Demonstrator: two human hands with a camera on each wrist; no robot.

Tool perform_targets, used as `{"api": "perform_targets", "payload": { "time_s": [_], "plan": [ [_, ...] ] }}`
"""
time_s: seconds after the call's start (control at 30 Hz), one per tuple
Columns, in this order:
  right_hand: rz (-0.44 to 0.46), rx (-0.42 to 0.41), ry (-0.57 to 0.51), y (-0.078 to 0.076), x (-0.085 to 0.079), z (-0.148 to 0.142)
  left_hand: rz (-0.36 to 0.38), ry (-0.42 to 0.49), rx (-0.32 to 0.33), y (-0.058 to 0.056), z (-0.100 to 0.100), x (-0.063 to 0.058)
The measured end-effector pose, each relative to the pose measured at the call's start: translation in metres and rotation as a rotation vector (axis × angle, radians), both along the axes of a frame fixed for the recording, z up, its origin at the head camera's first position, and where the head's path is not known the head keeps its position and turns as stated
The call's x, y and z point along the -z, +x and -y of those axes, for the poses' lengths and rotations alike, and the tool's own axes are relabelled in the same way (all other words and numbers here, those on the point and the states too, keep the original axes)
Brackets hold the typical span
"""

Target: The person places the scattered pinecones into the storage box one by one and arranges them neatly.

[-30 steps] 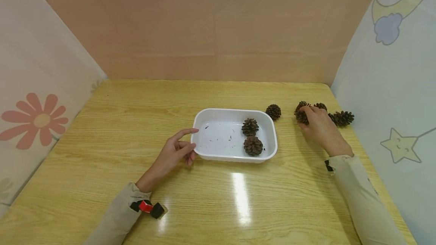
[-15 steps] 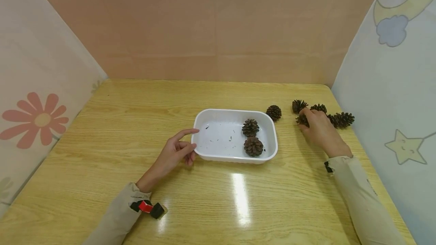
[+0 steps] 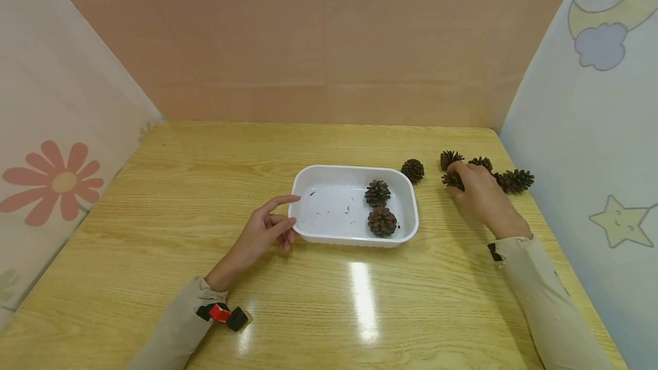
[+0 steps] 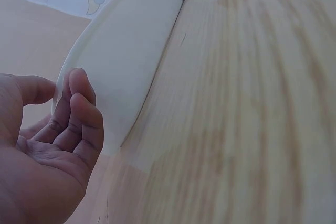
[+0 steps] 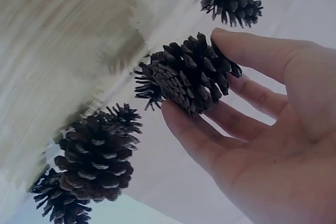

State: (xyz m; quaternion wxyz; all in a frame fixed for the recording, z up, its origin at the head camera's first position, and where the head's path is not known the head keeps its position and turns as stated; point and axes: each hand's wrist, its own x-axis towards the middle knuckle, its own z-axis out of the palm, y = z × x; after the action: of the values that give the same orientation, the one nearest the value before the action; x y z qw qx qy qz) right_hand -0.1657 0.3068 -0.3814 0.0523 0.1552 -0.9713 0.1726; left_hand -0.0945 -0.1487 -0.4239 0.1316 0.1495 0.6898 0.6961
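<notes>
My right hand (image 3: 479, 192) grips a brown pine cone (image 5: 184, 74) between thumb and fingers, at the right of the table. Close around it lie a pine cone (image 3: 451, 159) behind, another (image 3: 481, 163) partly hidden by the hand, and a longer one (image 3: 515, 180) to the right. At the left end of a white plastic tray (image 3: 329, 240), my left hand (image 3: 262, 230) holds the rim, index finger over the edge and the other fingers curled by the outer wall. Inside the tray's right part sit two pine cones, one far (image 3: 377, 193) and one near (image 3: 382, 221).
One pine cone (image 3: 413, 170) stands by the tray's back right corner. Small dark scraps (image 3: 347, 209) lie on the tray floor. The wooden table (image 3: 216, 159) meets a pinkish sheet (image 3: 324, 44) behind and printed sheets on both sides.
The right hand and its pine cone have shifted slightly, and the cone behind them now stands apart from the held one. The left hand and tray stay nearly still.
</notes>
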Motion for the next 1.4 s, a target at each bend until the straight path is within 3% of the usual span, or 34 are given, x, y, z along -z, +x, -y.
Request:
{"api": "perform_targets", "payload": {
  "time_s": [1.4],
  "plan": [
    [-0.168, -0.12, -0.025, 0.027, -0.035, 0.061, 0.002, 0.024, 0.0, -0.002, 0.001, 0.003]
  ]
}}
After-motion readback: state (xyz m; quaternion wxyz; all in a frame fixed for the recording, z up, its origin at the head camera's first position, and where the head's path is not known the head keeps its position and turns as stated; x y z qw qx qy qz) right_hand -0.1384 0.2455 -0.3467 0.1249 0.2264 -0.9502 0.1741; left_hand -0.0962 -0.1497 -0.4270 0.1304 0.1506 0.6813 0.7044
